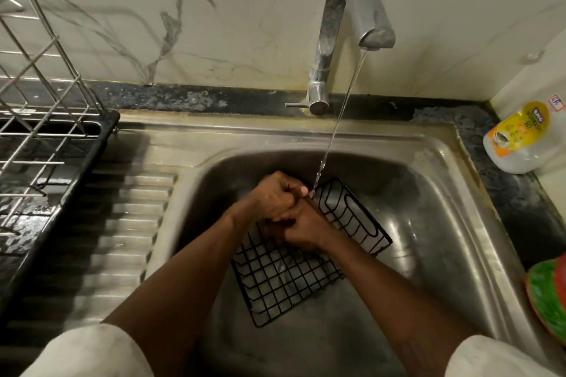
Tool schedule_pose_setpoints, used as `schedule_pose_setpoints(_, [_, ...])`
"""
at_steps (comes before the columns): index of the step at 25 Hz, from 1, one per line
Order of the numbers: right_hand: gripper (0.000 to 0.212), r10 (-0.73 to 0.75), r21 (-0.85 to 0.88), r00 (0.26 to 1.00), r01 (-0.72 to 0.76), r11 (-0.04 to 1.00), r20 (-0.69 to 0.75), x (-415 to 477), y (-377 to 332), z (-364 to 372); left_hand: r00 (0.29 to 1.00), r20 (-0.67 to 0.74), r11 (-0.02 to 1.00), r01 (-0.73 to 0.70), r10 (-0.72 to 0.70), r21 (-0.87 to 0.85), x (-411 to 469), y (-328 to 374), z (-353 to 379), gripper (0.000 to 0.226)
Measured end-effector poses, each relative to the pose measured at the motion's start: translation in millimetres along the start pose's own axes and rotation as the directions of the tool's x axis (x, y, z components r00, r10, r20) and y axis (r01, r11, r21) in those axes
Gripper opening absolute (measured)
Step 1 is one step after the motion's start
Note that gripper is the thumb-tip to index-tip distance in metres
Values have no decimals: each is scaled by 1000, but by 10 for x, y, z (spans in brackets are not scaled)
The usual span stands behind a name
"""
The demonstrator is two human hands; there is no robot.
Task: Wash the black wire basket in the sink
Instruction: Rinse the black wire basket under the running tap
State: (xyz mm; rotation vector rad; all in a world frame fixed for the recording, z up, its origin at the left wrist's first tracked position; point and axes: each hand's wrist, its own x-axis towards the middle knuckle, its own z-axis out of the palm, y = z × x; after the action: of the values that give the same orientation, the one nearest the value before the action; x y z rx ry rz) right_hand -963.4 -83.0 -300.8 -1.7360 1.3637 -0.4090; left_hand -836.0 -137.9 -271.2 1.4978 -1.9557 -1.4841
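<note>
While under hands (291, 211), basket (284, 281) diagonal, far-rightward.

The left hand (275, 196) and right hand (301, 228), pressed together, hide the middle of the black wire basket (284, 278) and their own grip. The right edge cuts a green-and-red round plate (548, 294).
</note>
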Motion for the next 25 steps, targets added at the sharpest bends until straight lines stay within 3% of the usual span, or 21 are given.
schedule_pose_setpoints(1, [12, 135, 200, 990, -126, 972, -34, -5, 22, -34, 999, -15, 997, -34, 35, 66, -52, -15, -27, 24])
schedule_pose_setpoints(3, [17, 464, 580, 885, -392, 714, 26, -34, 69, -172, 992, -55, 984, -104, 113, 143, -153, -50, -66, 23])
schedule_pose_setpoints(5, [20, 636, 762, 771, -423, 491, 18, -3, 81, -266, 985, -69, 973, -144, 158, 178, -216, -72, -93, 24])
schedule_pose_setpoints(7, [19, 716, 836, 697, -416, 357, 41, 49, 33, -190, 974, -60, 915, -182, 217, 360, -243, -85, -79, 30])
schedule_pose_setpoints(9, [30, 677, 795, 692, -546, 266, 249, 4, -73, 36, 971, -63, 834, -162, 229, 528, -280, -69, -59, 38])
schedule_pose_setpoints(11, [27, 568, 632, 671, -710, 310, 476, -85, -200, 197, 970, -75, 842, -162, 232, 514, -264, -64, -80, 37])
schedule_pose_setpoints(12, [24, 544, 587, 666, -733, 345, 511, -91, -193, 186, 968, -73, 857, -177, 241, 483, -245, -78, -96, 37])
schedule_pose_setpoints(13, [22, 563, 592, 673, -722, 358, 480, -81, -161, 129, 969, -61, 875, -189, 240, 446, -245, -79, -124, 37])
schedule_pose_setpoints(15, [25, 672, 741, 690, -594, 313, 270, -24, -13, -69, 966, -31, 895, -225, 256, 386, -233, -84, -181, 36])
schedule_pose_setpoints(17, [30, 758, 862, 645, -435, 259, 98, 24, 128, -203, 979, 13, 905, -195, 206, 378, -259, -21, -205, 34])
schedule_pose_setpoints(20, [32, 796, 891, 604, -381, 247, 38, 36, 217, -179, 991, -135, 879, 57, 9, 473, -379, 81, -123, 64])
schedule_pose_setpoints(22, [30, 818, 950, 576, -255, 183, -3, 10, 281, -227, 939, -319, 805, 287, -128, 519, -517, 70, -49, 76])
schedule_pose_setpoints(25, [24, 849, 999, 527, -4, 40, -32, -51, 335, -375, 876, -377, 853, 424, -300, 305, -676, -33, 43, 71])
